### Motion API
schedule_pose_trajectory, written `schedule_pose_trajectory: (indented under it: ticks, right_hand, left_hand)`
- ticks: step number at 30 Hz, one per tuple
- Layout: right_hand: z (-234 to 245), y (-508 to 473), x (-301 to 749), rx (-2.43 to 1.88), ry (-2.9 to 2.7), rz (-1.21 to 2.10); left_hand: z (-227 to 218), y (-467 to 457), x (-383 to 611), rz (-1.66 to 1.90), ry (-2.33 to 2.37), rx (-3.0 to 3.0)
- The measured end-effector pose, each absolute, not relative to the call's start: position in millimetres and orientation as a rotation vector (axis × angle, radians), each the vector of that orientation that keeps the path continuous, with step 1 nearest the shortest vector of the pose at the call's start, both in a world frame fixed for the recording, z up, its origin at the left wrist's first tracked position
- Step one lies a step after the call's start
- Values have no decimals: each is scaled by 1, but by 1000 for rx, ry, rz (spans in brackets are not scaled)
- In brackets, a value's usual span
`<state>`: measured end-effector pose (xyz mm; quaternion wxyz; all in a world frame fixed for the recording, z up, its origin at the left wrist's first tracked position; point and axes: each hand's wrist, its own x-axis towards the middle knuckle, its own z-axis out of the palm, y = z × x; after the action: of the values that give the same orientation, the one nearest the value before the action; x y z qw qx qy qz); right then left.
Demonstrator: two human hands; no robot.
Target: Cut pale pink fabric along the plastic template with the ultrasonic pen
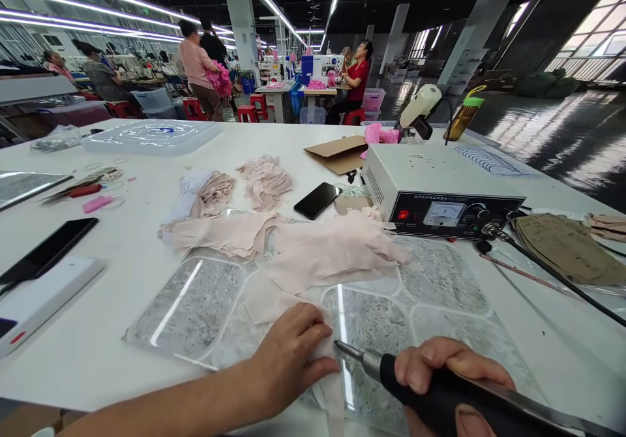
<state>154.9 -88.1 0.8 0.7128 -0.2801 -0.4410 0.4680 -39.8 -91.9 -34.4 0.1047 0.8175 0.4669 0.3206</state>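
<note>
My left hand [288,352] lies flat with fingers pressed on a piece of pale pink fabric [274,300] at the table's near edge. My right hand [445,375] is closed round a black hand-held tool [440,391] whose metal tip [342,347] touches the fabric just beside my left fingers. The fabric rests on clear plastic template sheets [195,306] with rounded cut-outs. More pink fabric [332,248] is spread behind.
A white control box [440,189] with a dial meter stands at the right, its cable running toward me. A black phone [317,200], fabric piles [264,179], cardboard [340,153] and a clear tray [151,137] lie further back. Another phone [46,251] lies at the left. People work at distant tables.
</note>
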Motion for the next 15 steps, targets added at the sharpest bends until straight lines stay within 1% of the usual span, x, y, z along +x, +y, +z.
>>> schedule_pose_trajectory:
  ticks: [15]
  right_hand:
    - [-3,-87,150,-669,-975,1039]
  left_hand:
    - [-33,-92,-38,949,1382,2427]
